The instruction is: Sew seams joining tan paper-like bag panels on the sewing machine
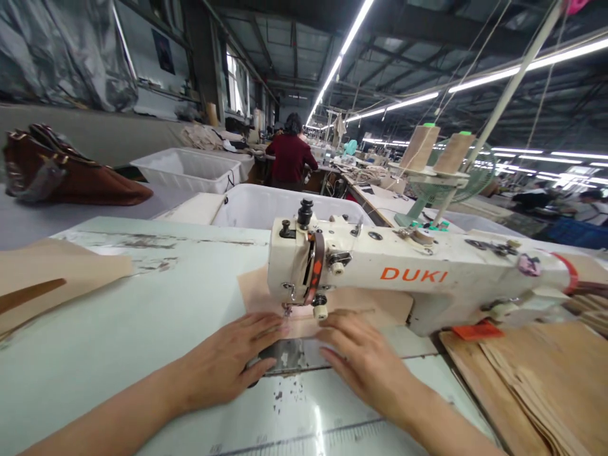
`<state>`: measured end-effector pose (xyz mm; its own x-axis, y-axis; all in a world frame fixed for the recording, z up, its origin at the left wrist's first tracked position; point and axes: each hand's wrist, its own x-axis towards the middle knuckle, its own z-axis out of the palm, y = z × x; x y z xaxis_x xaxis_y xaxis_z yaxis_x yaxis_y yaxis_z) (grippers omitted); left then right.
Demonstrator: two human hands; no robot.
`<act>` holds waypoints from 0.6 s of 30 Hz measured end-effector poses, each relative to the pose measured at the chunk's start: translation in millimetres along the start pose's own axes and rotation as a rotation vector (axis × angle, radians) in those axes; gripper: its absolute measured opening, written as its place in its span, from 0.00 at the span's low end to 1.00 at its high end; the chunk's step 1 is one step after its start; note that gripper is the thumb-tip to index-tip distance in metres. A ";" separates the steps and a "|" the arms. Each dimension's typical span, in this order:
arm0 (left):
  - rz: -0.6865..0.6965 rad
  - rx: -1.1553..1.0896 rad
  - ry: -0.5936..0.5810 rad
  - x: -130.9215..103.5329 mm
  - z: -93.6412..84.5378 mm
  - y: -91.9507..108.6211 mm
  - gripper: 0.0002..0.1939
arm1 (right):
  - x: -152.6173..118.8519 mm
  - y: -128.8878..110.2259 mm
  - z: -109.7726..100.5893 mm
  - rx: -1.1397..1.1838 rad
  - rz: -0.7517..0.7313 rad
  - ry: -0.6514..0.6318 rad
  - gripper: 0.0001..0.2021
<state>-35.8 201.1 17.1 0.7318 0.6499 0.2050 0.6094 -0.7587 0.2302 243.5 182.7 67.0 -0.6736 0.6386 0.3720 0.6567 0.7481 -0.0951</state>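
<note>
A beige sheet of material (375, 307), fabric or thin leather, lies under the head of a white sewing machine (351, 259). My left hand (232, 354) rests flat on the sheet's near edge, left of the needle (287, 309), with its fingers stretched out and its thumb apart. On the other side, my right hand (356, 351) presses the same edge with extended fingers. Between the two hands shows the metal needle plate (292, 354). Part of the sheet is hidden behind the machine head.
Another beige piece (71, 269) lies at the left. Brown flat pieces (546, 373) are stacked at the right, beside an orange scrap (477, 330). White bins (185, 166), a brown leather bag (71, 174) and thread cones (420, 147) stand behind. A person in red (292, 155) sits farther off.
</note>
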 end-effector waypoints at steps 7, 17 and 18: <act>0.004 0.017 -0.010 0.5 0.9 -4.3 0.26 | 31.2 16.9 59.5 0.127 -0.026 -0.081 0.17; 0.066 0.026 0.028 4.4 -4.9 -8.2 0.29 | 25.2 16.2 73.7 0.044 -0.025 -0.055 0.19; 0.066 0.021 0.026 4.8 -5.0 -8.7 0.29 | 25.5 17.1 74.1 0.039 -0.027 -0.052 0.19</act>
<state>-39.1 211.0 20.8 0.7625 0.5991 0.2442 0.5664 -0.8006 0.1954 212.4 225.2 6.4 -0.7081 0.6262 0.3263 0.6254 0.7707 -0.1220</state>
